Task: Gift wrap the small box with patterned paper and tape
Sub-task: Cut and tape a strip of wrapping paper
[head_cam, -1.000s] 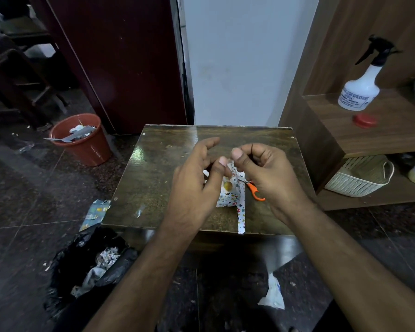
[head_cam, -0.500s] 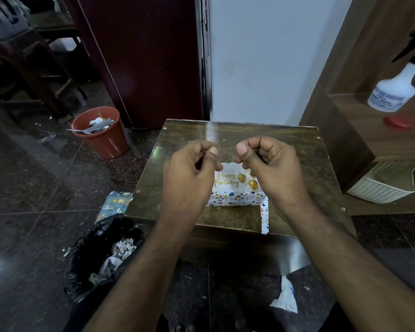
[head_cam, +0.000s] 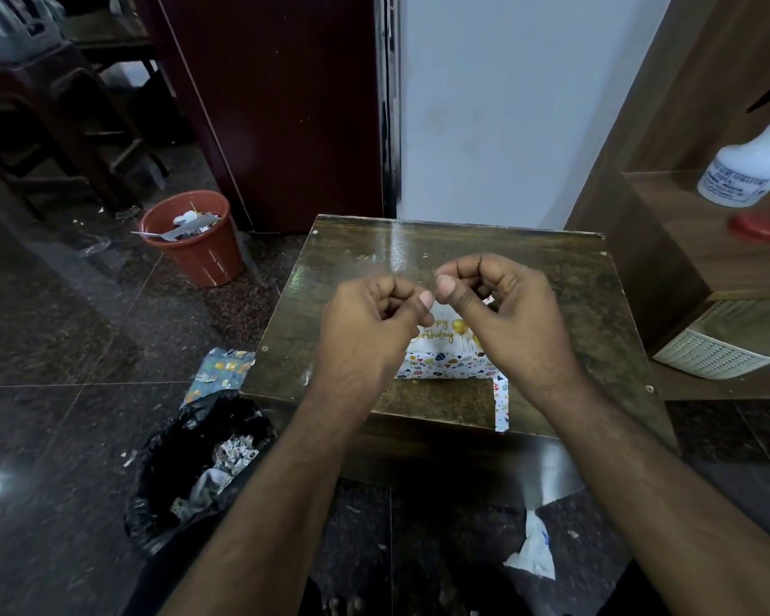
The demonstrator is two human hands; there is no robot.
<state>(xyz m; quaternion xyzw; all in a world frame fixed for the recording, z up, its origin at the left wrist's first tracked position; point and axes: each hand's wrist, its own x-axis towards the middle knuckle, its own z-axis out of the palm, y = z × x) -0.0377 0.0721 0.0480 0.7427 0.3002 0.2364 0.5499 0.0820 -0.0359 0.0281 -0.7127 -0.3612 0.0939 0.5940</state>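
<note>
Item: left hand point(head_cam: 370, 322) and right hand point(head_cam: 503, 317), both hovering above the worktop point(head_cam: 552, 277), fingers curled, thumb tips nearly meeting. They are probably stretching a bit of clear tape between them; no tape is visible, so what they are pinching cannot be told.

Item: small box point(head_cam: 445, 353), partly wrapped in patterned paper, lying on the worktop just below the hands; a birthday print is showing on top.

Item: paper strip point(head_cam: 501, 406), running from the box to the worktop's near edge.

Risk, as judged: tape is likely sticking to itself or to fingers if the hands are closing together; the strip is sitting at the near edge and could be slipping off if brushed.

Room: bare worktop is lying behind and left of the box; a shelf unit point(head_cam: 667, 242) is standing close on the right.
</note>
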